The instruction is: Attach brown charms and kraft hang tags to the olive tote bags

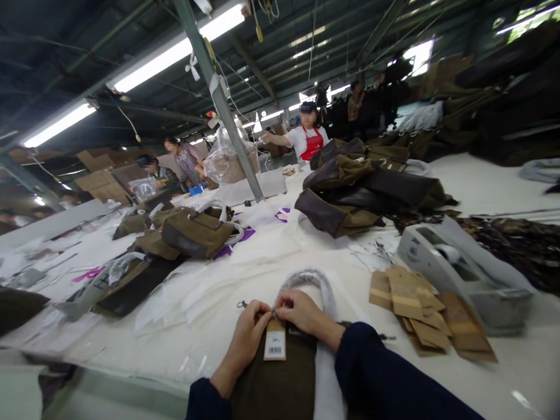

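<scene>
An olive-brown bag [292,382] lies at the table's front edge, its looped handle [327,291] covered in pale wrapping. A brown hang tag [275,346] with a white barcode label rests against the bag. My left hand [251,328] pinches at the top of this tag, thumb and fingers together. Close beside it, my right hand [300,310] is also closed in a pinch, its fingertips meeting the left ones near the handle's base. What sits between the right fingertips is too small to make out. A small metal clip [242,304] shows just left of my left hand.
Brown tags [414,303] lie to the right, by a grey tape dispenser [461,271]. Bags are heaped behind [354,182] and at left [191,231]. A slanted post [223,104] rises beyond. A person in a red apron [311,142] and others stand across the table.
</scene>
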Tool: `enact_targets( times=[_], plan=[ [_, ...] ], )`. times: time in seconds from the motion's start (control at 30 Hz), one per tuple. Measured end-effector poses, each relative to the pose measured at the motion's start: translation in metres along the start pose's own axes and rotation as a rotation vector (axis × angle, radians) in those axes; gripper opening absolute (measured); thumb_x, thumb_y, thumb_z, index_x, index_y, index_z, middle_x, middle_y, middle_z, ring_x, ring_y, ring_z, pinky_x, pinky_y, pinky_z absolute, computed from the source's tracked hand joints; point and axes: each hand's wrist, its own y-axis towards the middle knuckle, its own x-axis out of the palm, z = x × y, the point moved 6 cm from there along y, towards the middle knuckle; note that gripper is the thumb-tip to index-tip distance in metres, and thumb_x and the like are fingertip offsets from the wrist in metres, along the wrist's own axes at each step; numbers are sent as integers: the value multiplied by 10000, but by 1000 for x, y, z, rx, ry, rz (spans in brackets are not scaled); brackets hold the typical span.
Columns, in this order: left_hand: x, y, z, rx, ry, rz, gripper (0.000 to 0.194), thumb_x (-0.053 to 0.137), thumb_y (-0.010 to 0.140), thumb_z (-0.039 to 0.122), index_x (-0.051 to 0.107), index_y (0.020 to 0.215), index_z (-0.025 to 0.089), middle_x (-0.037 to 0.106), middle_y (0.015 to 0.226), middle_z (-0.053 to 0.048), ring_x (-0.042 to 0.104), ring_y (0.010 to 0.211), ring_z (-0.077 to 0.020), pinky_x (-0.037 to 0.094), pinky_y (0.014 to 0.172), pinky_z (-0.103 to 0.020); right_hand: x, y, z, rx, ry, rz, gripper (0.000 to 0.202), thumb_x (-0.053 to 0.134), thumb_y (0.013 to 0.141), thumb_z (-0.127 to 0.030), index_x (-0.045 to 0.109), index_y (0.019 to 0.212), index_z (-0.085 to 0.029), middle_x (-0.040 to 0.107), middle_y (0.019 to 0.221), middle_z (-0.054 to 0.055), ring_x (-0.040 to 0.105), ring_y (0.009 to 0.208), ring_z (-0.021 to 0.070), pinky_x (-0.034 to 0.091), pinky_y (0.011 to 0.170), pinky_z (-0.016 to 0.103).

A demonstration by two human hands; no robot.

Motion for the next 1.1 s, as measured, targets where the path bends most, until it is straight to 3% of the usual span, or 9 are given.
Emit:
enact_targets(
  times=[0.4, 0.77, 1.1],
  plan=[
    [2, 2, -7, 10, 14, -34, 146, 542, 887, 321, 606, 842, 198, 623, 828, -33, 570, 787, -201, 443, 723, -306, 2, 2, 6, 23, -27, -21, 88, 601, 683, -113, 662, 735, -150, 562, 608, -32, 468, 566, 91, 292, 497, 196],
    [2, 7, 6, 97, 161, -156, 132, 509, 905, 290, 554, 804, 217, 583, 834, -21, 541, 807, -195, 412, 743, -304, 4, 0, 6, -18, -72, -6, 63, 586, 678, -116, 633, 677, -158, 563, 609, -30, 467, 586, 99, 286, 528, 208],
    [3, 8, 5, 65, 115, -121, 132, 512, 908, 294, 568, 816, 217, 596, 816, -16, 550, 784, -195, 418, 723, -306, 1, 0, 9, -9, -66, 22, 39, 593, 685, -138, 626, 688, -158, 559, 602, -36, 464, 575, 94, 290, 511, 206]
  ],
)
